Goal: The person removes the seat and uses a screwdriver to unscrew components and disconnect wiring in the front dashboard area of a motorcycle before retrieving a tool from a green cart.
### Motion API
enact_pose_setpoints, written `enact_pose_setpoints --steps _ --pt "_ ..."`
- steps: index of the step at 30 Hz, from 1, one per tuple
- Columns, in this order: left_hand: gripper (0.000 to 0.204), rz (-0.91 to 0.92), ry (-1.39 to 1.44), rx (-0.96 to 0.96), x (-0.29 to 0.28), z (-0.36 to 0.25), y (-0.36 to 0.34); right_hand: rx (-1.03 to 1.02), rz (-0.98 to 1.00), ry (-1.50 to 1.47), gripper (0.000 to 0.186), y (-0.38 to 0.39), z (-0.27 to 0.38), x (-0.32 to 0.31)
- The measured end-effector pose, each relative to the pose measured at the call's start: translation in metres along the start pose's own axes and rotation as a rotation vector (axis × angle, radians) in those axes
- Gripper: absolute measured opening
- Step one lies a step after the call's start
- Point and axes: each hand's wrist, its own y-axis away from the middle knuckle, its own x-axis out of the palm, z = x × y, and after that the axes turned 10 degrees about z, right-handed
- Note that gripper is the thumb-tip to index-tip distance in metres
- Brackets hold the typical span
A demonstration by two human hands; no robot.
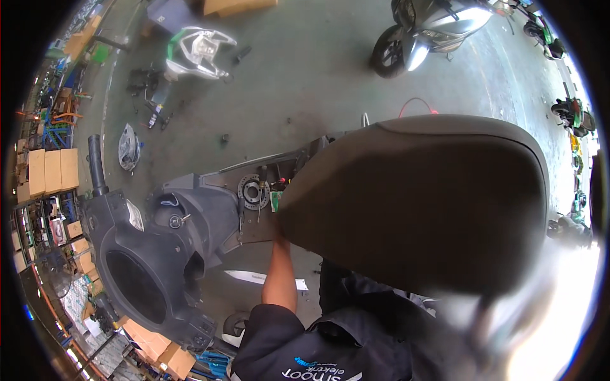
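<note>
Nearest: dark padded scooter seat (419,203), blocking my view of the left hand; I cannot tell its grip, nor the right hand's. Grey plastic scooter front (149,254) leftward. On the brownish-grey footboard (255,230), just beyond the left wrist (280,241): perforated round metal disc (246,192), small green-and-white packet (275,202) beside it.

One seat (413,203) is counted at the near right. One bare left forearm (279,273) and one white strip (267,277) are recorded near. One brake disc (246,188) and one ignition lock (174,221) are noted at the left. One white-and-green fairing (178,48) is counted far left; three cardboard boxes (54,170) are seen side by side, left. Far right, three scooters (438,35) at least are made out.
</note>
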Motion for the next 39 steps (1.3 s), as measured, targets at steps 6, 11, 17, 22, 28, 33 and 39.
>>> enact_pose_setpoints --steps 6,11,17,22,28,33,39 --pt "0.045 -0.028 -0.179 0.080 0.030 -0.001 0.025 0.030 0.002 -0.023 0.084 -0.021 -0.014 0.002" --pt "0.044 -0.025 -0.354 0.159 0.044 -0.037 0.040 0.052 0.040 -0.056 0.083 -0.049 -0.030 0.009" --pt "0.039 -0.314 -0.431 0.063 0.077 -0.120 0.073 0.072 0.096 -0.116 0.082 -0.079 -0.046 0.018" --pt "0.039 -0.293 -0.683 0.175 0.129 -0.155 0.158 0.103 0.101 -0.147 0.082 -0.098 -0.060 0.024" --pt "0.035 -0.433 -0.262 0.235 0.202 -0.200 0.205 0.128 0.121 -0.267 0.081 -0.117 -0.081 0.023" --pt "0.034 -0.409 -0.285 0.269 0.219 -0.189 0.179 0.131 0.115 -0.373 0.081 -0.131 -0.098 0.024" --pt "0.035 -0.490 -0.620 0.367 0.213 -0.159 0.147 0.175 0.103 -0.457 0.080 -0.148 -0.123 0.027"
